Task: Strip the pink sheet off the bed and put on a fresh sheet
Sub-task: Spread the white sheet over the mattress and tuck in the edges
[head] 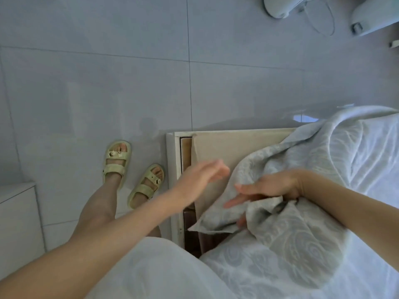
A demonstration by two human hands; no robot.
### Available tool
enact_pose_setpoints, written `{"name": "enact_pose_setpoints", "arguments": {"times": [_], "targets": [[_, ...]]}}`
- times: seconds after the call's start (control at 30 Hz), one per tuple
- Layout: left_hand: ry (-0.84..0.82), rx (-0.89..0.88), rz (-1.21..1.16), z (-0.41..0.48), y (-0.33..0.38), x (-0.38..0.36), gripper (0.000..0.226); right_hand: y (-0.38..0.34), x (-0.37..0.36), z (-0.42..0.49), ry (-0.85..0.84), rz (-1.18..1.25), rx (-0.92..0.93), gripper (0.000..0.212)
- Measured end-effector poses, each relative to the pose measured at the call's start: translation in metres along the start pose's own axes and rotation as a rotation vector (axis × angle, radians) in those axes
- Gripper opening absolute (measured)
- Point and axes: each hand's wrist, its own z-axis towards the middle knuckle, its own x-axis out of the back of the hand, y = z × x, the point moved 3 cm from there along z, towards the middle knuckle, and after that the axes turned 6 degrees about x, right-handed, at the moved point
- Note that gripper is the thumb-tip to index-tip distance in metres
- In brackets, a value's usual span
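A pale grey-blue sheet with a swirl pattern [287, 240] lies bunched over the bed's corner at the lower right. My right hand [267, 188] grips a fold of it, fingers spread across the cloth. My left hand [203, 175] hovers open, blurred, just left of the sheet above the bare beige mattress corner [220, 147]. The cream bed frame [171, 169] shows along the mattress edge. A white cloth [375, 156] covers the bed at the far right. No pink sheet is in view.
Grey tiled floor [108, 83] fills the upper left. My feet in pale yellow sandals [116, 160] stand beside the frame. A white cabinet [17, 212] stands at the left edge. White appliances with a cord [321, 20] sit at the top right.
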Motion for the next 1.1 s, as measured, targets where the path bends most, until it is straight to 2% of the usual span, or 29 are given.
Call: {"name": "enact_pose_setpoints", "arguments": {"times": [0.03, 0.1, 0.17, 0.27, 0.33, 0.4, 0.47, 0.53, 0.57, 0.67, 0.77, 0.87, 0.93, 1.0, 1.1], "targets": [[-0.067, -0.06, -0.044, -0.013, -0.003, -0.022, 0.043, -0.006, 0.0, 0.002, 0.019, 0.041, 0.034, 0.07], [-0.087, 0.094, -0.063, -0.008, -0.017, -0.035, 0.054, -0.009, 0.009, 0.004, 0.114, 0.105, 0.04, 0.063], [-0.157, 0.095, -0.132, -0.007, -0.026, -0.036, 0.059, -0.009, 0.017, 0.009, 0.268, 0.103, 0.023, 0.059], [-0.121, -0.03, -0.072, 0.0, -0.019, -0.059, 0.038, -0.014, 0.025, 0.012, 0.501, 0.086, -0.008, 0.056], [-0.08, -0.062, -0.119, 0.014, -0.014, -0.069, 0.024, -0.016, 0.032, 0.015, 0.568, 0.14, -0.007, 0.06], [-0.141, -0.102, -0.053, 0.016, -0.007, -0.079, 0.025, -0.015, 0.036, 0.018, 0.585, 0.281, 0.005, 0.064], [-0.19, -0.114, 0.007, 0.007, -0.014, -0.088, 0.042, -0.014, 0.041, 0.019, 0.639, 0.366, 0.001, 0.063], [-0.249, 0.016, -0.01, 0.0, -0.031, -0.093, 0.069, -0.014, 0.045, 0.018, 0.71, 0.408, -0.004, 0.058], [-0.29, 0.088, -0.034, -0.006, -0.041, -0.096, 0.071, -0.014, 0.047, 0.018, 0.743, 0.406, 0.0, 0.058], [-0.268, 0.199, -0.051, -0.003, -0.059, -0.1, 0.056, -0.017, 0.048, 0.017, 0.801, 0.25, 0.022, 0.058], [-0.221, 0.252, 0.01, 0.004, -0.071, -0.089, 0.055, -0.031, 0.044, 0.0, 0.832, 0.005, 0.172, 0.054], [-0.183, 0.343, 0.001, 0.016, -0.084, -0.069, 0.05, -0.042, 0.019, -0.024, 0.672, -0.34, 0.334, 0.063], [-0.147, 0.43, -0.137, 0.022, -0.091, -0.058, 0.045, -0.038, 0.0, -0.028, 0.58, -0.673, 0.375, 0.066], [-0.132, 0.499, -0.298, 0.026, -0.096, -0.05, 0.045, -0.043, -0.007, -0.022, 0.681, -0.883, 0.407, 0.07], [-0.11, 0.494, -0.402, 0.036, -0.099, -0.034, 0.056, -0.06, 0.001, 0.004, 0.834, -0.9, 0.442, 0.072]]}}
